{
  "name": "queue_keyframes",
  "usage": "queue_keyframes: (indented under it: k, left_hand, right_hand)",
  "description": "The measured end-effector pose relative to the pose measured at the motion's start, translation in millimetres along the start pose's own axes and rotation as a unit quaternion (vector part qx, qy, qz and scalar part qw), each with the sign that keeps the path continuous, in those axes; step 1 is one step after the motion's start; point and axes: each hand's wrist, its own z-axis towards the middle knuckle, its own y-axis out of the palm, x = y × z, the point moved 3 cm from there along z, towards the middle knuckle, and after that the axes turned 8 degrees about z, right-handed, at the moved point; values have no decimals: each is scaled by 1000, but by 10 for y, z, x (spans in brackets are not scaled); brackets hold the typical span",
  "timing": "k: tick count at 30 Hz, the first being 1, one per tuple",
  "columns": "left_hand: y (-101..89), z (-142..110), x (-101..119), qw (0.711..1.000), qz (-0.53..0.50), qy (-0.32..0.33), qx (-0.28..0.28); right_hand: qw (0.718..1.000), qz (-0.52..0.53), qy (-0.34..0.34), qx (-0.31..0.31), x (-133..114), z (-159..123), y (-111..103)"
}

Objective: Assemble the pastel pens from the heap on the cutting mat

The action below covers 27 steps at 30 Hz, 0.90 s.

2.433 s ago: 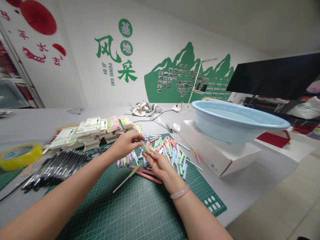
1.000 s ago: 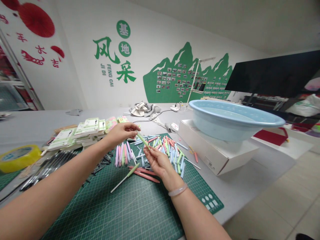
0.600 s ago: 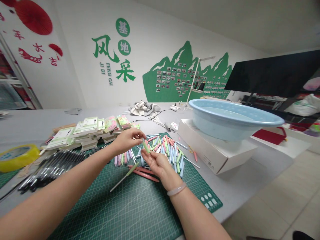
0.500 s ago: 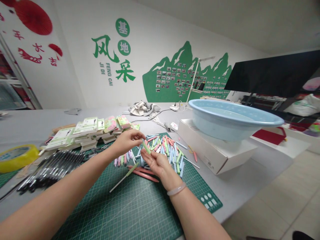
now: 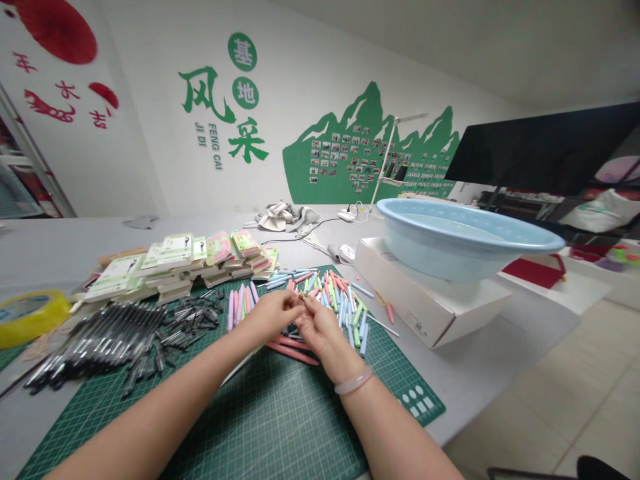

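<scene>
My left hand [image 5: 277, 313] and my right hand [image 5: 325, 333] meet above the green cutting mat [image 5: 280, 413], fingertips pinched together. Between them is the light green pen barrel seen a moment ago, now almost wholly hidden by the fingers. Right behind the hands spreads a pile of pastel pen parts [image 5: 345, 300] in pink, blue and green. Long red pen pieces [image 5: 295, 353] lie on the mat under my right hand. A white stick [image 5: 237, 370] shows partly behind my left forearm. Lilac and pink barrels [image 5: 240, 303] stand in a row left of my left hand.
Black clear-bodied pens [image 5: 107, 333] and loose black caps [image 5: 190, 323] lie at left, near a yellow tape roll [image 5: 35, 317]. Small packs [image 5: 175, 253] are stacked behind them. At right, a blue basin [image 5: 450, 247] rests on a white box [image 5: 420, 300]. Cloth [image 5: 285, 217] lies farther back.
My hands have come together; the light green barrel that showed between them is now covered by fingers. My left forearm has moved right and lower, uncovering black caps and hiding most of the green-and-white stick.
</scene>
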Motion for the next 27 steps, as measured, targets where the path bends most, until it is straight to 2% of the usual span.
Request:
queue_keyframes:
  k: [3,6,8,10,12,15,17,20,27]
  left_hand:
    - [152,6,32,996,85,21,-5]
    - [186,2,-27,997,69,-7,-19]
    - [132,-5,-87,999,-9,-45,-29]
    - [45,-10,-149,986,-138,-86,-44]
    - [-49,-3,-193,954,-277,-106,-44]
    - [-155,31,-243,904,-417,-89,0]
    - [-168,52,-280,883,-460,-87,25]
    - [-132,67,-327,869,-484,-100,27]
    - [-108,62,-337,873,-479,-94,15]
  right_hand:
    - [999,-13,-31,1,37,12,10]
    - [999,-30,-36,-18,41,-19,47]
    - [998,-41,-32,-27,12,-51,70]
    - [998,-57,-29,-11,-33,-76,73]
    - [996,-77,-29,15,-74,-90,67]
    - [993,-107,-34,25,-96,-101,73]
    - [991,-125,-43,18,-90,-108,86]
    - [988,-145,-54,8,-82,-117,101]
    - [985,-161,-54,9,-89,-115,106]
